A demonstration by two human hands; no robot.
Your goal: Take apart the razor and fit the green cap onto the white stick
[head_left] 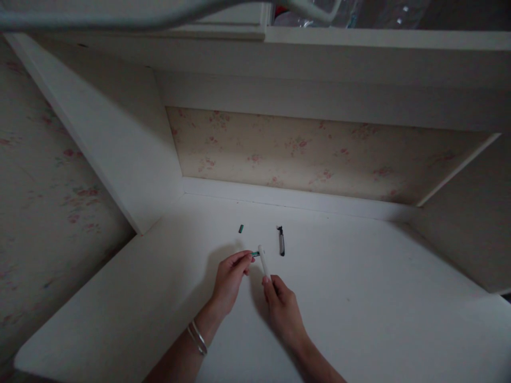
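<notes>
Floral wallpaper (75, 197) covers the wall far to the left of a white handle (265, 263), the slim piece at the center of the scene, with a white side panel (115, 133) standing between the two. A grey bar (91, 20) crosses high above and to the left of the handle, blurred at the top edge. Nearer the person than the handle, and to its left, two silvery bangles (197, 338) circle a wrist. The left hand (231, 279), just left of the handle, pinches a small green piece (254, 254) between thumb and fingers, its free end at the handle's far end; whether the two touch cannot be told. A second green piece (241, 229), dark along one side, lies on the white bench (367, 298) beyond the handle and to its left. The right hand (283, 303) is closed around the handle's near end, leaving the far end bare and pointing away from the person. Just beyond the handle, to its right, a slender black-and-pale item (281, 242) lies lengthwise on the bench. Clear plastic objects (331, 17) sit on a shelf (387, 37) high above the handle and to its right.
</notes>
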